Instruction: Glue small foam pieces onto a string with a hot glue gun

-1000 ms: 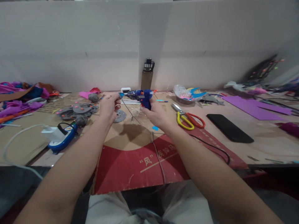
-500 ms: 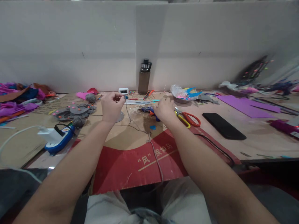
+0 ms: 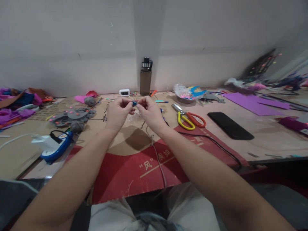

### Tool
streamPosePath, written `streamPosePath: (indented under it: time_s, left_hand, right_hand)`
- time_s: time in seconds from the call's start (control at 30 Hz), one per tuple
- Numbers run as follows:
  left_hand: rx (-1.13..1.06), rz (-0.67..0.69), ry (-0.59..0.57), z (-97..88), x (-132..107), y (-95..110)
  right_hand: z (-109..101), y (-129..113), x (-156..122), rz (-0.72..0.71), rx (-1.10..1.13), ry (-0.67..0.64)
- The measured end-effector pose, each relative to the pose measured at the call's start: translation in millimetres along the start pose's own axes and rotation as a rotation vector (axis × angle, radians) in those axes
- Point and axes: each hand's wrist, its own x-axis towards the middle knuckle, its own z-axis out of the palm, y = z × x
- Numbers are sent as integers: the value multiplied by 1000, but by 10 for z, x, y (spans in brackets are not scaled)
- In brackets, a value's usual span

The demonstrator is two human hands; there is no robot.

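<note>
Both hands meet above the cardboard sheet [image 3: 115, 173], fingertips pinched close together. Between them shows a small dark blue piece [image 3: 134, 103], too small to make out fully. My left hand [image 3: 118, 112] has thumb and forefinger closed on its left side. My right hand [image 3: 151, 113] pinches at its right side. A grey yarn strand [image 3: 157, 154] runs from under my right hand across the red part of the cardboard to its near edge, with a small knot or loop along it. Whether the yarn's upper end is between the fingers is hidden.
Right of my hands lie scissors [image 3: 186, 118] with red and yellow handles and a black phone [image 3: 229, 125]. Behind stand a bottle [image 3: 145, 80] and a small white digital display [image 3: 124, 92]. A blue power strip [image 3: 56, 149] and grey yarn balls [image 3: 77, 127] are leftward.
My right hand has moved left from beside the scissors to meet my left hand. The light blue piece no longer shows on the cardboard. The raised yarn has dropped lower.
</note>
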Motion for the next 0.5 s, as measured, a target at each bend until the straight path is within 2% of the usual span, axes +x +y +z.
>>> streamPosePath:
  time_s: [0.17, 0.33, 0.5]
  left_hand:
    - [-221, -131, 3, 49, -25, 77]
    - [-252, -165, -4, 52, -38, 120]
    - [-260, -159, -14, 44, -28, 74]
  right_hand:
    - [-71, -29, 3, -6, -173, 23]
    - [-82, -63, -13, 17, -235, 21]
    - [-84, -87, -25, 16, -256, 17]
